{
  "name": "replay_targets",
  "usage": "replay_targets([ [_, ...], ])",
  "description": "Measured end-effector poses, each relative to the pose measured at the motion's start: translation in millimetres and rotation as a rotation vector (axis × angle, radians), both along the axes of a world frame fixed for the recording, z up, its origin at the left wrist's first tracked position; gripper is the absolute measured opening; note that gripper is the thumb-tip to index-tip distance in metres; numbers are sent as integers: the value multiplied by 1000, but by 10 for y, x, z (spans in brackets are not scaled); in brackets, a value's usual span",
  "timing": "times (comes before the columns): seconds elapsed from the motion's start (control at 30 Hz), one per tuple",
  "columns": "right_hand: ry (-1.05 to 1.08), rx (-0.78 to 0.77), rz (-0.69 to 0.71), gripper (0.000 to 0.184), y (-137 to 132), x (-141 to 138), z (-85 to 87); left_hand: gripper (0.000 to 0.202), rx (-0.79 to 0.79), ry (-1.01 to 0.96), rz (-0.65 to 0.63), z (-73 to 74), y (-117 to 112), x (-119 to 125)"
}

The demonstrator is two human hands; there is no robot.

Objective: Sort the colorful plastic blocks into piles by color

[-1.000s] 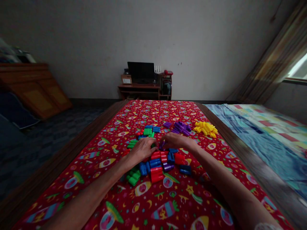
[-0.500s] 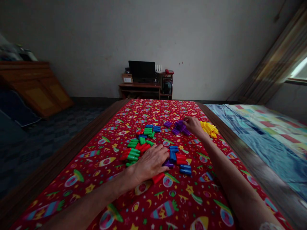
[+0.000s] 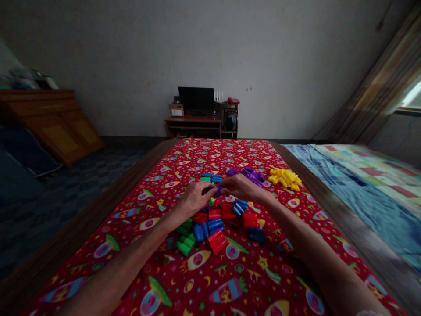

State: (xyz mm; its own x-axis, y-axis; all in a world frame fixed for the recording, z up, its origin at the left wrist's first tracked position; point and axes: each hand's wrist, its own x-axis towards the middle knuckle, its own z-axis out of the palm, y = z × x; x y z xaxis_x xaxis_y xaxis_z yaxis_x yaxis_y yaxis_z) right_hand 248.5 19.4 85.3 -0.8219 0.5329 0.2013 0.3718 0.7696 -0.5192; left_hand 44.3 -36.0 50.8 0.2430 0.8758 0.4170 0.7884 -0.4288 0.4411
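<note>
My left hand (image 3: 194,198) and my right hand (image 3: 241,188) meet above the middle of the mixed pile. Between their fingertips is a small purple plastic block (image 3: 218,192), pinched from both sides and partly covered by the fingers. Below them lie loose red blocks (image 3: 217,242), blue blocks (image 3: 215,225) and green blocks (image 3: 186,244), some under my left hand. Beyond my right hand is a heap of purple blocks (image 3: 252,175). Farther right sits a heap of yellow blocks (image 3: 284,177).
A red patterned cloth (image 3: 226,294) covers the table, whose dark wooden edge (image 3: 315,197) shows at the right. A bed (image 3: 371,188) stands beside it. Against the far wall is a desk with a monitor (image 3: 196,101); a wooden cabinet (image 3: 49,123) stands left.
My right hand has moved left from the purple heap to meet my left hand. My left hand has shifted up and away from the pile's front, uncovering red and blue blocks.
</note>
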Motion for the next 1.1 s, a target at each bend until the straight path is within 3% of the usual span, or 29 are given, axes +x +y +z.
replay_targets([
  [0.13, 41, 118, -347, 21, 257, 199, -104, 29, 155, -6, 6, -36, 11, -25],
  [0.23, 155, 263, -691, 22, 525, 441, -313, 26, 189, 40, 10, -51, 46, -65],
  [0.3, 205, 377, -808, 24, 651, 547, -488, 25, 194, 57, 0, -63, 78, -104],
  [0.4, 159, 440, -797, 25, 728, 589, -689, 25, 214, 71, -3, -103, 136, -185],
  [0.47, 109, 453, -780, 29, 722, 557, -737, 25, 226, 78, 19, -141, 177, -255],
  [0.63, -20, 531, -695, 38, 646, 280, -591, 26, 242, 85, 80, -218, 261, -437],
  [0.77, -311, 590, -481, 42, 637, -107, -451, 26, 256, 91, 108, -273, 296, -532],
  [0.87, -541, 515, -432, 38, 683, -271, -432, 28, 263, 118, 135, -308, 305, -588],
  [0.97, -661, 422, -490, 34, 739, -222, -438, 29, 254, 137, 151, -326, 313, -634],
  [1.1, -488, 447, -571, 46, 722, 55, -438, 32, 244, 132, 151, -353, 332, -660],
])
